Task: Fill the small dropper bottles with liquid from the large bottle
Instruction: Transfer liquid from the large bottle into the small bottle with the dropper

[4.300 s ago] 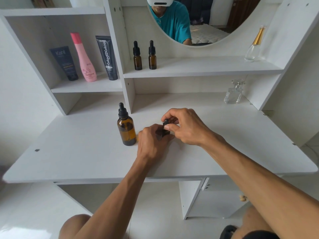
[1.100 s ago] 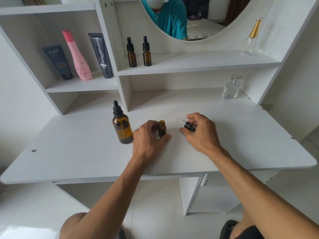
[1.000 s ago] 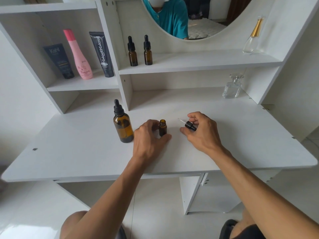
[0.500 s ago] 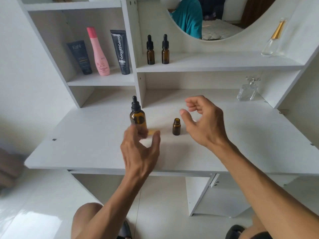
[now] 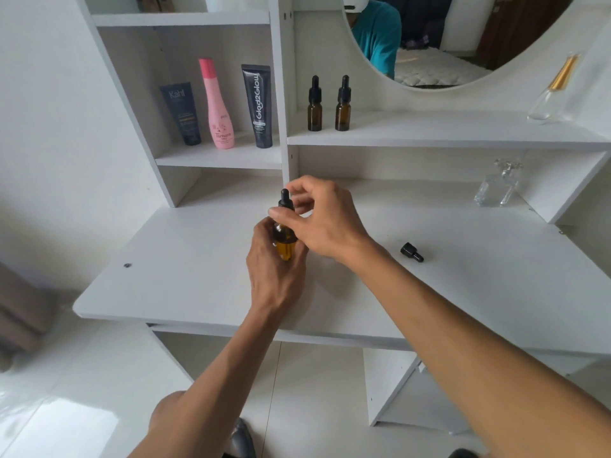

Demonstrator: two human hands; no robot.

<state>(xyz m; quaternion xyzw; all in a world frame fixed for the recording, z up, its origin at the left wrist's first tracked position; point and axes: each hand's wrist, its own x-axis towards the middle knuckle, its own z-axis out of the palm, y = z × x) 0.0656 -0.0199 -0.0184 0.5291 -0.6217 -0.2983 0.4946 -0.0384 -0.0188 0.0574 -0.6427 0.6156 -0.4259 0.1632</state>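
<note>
My left hand [image 5: 274, 269] grips the body of the large amber bottle [image 5: 284, 241], which holds yellow liquid. My right hand [image 5: 325, 219] pinches its black dropper cap [image 5: 285, 200] from the right. The small open bottle is hidden behind my right hand. Its removed black dropper cap [image 5: 411, 252] lies on the white desk [image 5: 185, 276] to the right. Two capped small amber dropper bottles [image 5: 314, 105] [image 5: 343, 105] stand on the upper shelf.
A dark tube [image 5: 183, 114], a pink bottle [image 5: 218, 105] and a black tube [image 5: 259, 107] stand in the left cubby. A clear glass perfume bottle [image 5: 496, 186] sits at the desk's back right, another with a gold cap [image 5: 552, 90] on the shelf.
Both hands left the small bottle and its cap. My left hand took hold of the large bottle and my right hand closed on its dropper cap.
</note>
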